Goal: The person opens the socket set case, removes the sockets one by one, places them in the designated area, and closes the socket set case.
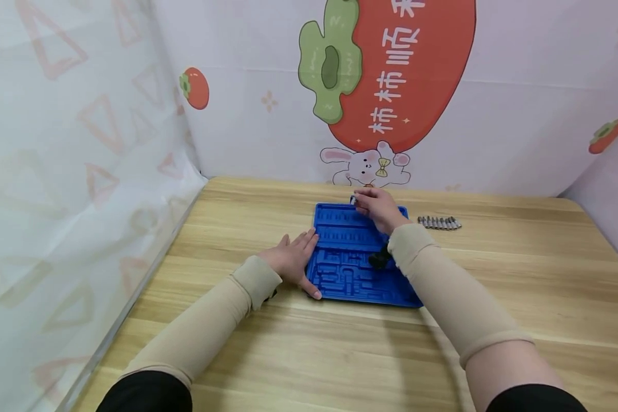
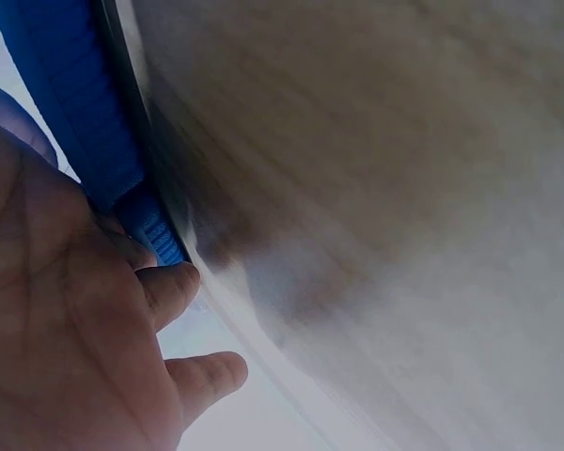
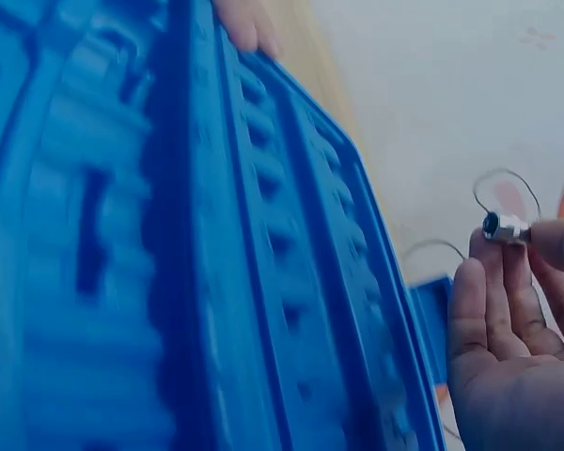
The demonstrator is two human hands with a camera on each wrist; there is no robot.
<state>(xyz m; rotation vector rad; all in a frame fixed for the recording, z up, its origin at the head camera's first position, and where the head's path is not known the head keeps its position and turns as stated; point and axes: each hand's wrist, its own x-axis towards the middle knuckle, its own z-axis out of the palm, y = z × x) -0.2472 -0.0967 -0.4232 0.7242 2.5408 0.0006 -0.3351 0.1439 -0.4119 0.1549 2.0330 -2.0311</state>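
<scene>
A blue moulded tool case tray (image 1: 340, 292) lies flat on the table, with slotted rows at its far part and shaped recesses nearer. My left hand (image 1: 292, 260) rests against the tray's left edge, its fingers spread. Over the tray's far edge, my right hand (image 1: 380, 210) pinches a small silver metal socket (image 3: 506, 228) between thumb and fingers, apart from the slots. The socket's dark hollow end shows in the right wrist view. In the left wrist view, the palm (image 2: 66, 310) lies beside the blue edge.
Right of the tray, a row of several small metal sockets (image 1: 439, 223) lies on the wooden table (image 1: 340, 355). A black object (image 1: 379, 258), partly behind the right sleeve, appears over the tray. A printed cloth (image 1: 247, 131) hangs behind the table.
</scene>
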